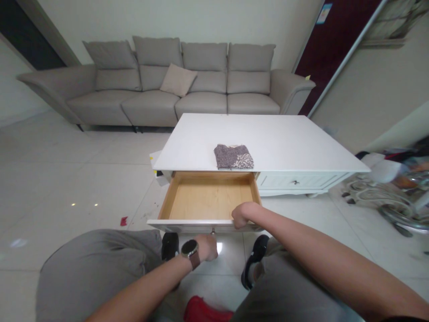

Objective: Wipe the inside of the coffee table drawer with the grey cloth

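Observation:
A wooden drawer [208,194] is pulled out from the left of the white coffee table [281,138], and its inside is bare. My right hand [244,213] is curled over the right part of the drawer's front panel, its fingertips hidden from me. Just below the small metal knob [213,231] is my left hand [207,247], with a watch [190,248] on the wrist. Its fingers are curled closed, and what they hold, if anything, is out of sight. A folded grey-and-white patterned cloth [233,157] lies on the tabletop above the drawer.
A closed second drawer [296,181] sits to the right. Behind the table stands a grey sofa [201,103] with a cushion [178,80]. Coiled hoses [378,197] and clutter line the right side. Something red [206,309] is between my legs.

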A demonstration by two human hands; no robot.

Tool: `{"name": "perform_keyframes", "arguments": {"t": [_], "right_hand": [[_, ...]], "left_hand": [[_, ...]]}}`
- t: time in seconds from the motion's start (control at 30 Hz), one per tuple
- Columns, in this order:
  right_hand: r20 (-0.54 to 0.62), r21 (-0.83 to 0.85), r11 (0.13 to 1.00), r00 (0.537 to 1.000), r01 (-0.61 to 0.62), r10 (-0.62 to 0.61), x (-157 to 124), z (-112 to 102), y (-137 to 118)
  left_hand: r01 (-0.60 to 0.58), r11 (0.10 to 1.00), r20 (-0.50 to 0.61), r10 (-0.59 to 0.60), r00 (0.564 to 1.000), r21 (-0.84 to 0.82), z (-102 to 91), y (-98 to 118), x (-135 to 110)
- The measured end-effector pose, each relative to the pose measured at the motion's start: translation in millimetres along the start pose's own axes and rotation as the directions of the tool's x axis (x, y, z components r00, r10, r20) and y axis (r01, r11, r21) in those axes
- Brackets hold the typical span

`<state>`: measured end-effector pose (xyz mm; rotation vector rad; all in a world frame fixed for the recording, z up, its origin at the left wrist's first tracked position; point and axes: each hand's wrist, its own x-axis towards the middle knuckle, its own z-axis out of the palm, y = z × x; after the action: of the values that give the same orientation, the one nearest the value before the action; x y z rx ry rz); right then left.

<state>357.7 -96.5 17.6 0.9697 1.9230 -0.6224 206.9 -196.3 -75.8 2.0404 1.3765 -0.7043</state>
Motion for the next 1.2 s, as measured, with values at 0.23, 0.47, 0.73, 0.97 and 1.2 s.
{"name": "perform_keyframes", "arguments": {"t": [0.23,0.47,0.73,0.97,1.2], "right_hand": [[0.052,0.023,1.0,0.999,0.002,-0.004,2.3,5.5,-5.5],[0.084,0.001,0.999,0.996,-0.044,0.044,2.6,-1.2,-16.1],[-0.058,0.043,0.999,0.998,0.004,-0.001,-12.9,-5.1,-9.7],[-0.136,0.05,0.996,0.987,-0.076,0.082,-18.3,-13.6,13.9],[-0.213,0.059,0.997,0.976,-0.04,0.052,-24.2,-16.5,24.0]], "left_hand": [[-0.251,0.967,-0.569,0.184,0.801,-0.04,-161.8,-7.6,1.4],[-0.173,0.977,-0.734,0.207,0.647,0.123,-233.4,6.9,103.0],[0.04,0.965,-0.781,0.185,0.597,0.26,-213.0,-5.0,131.2],[0.047,0.977,-0.755,0.13,0.642,0.208,-209.8,-28.0,102.6],[-0.058,0.902,-0.737,-0.312,0.6,-0.428,-220.4,-124.6,43.9]]}}
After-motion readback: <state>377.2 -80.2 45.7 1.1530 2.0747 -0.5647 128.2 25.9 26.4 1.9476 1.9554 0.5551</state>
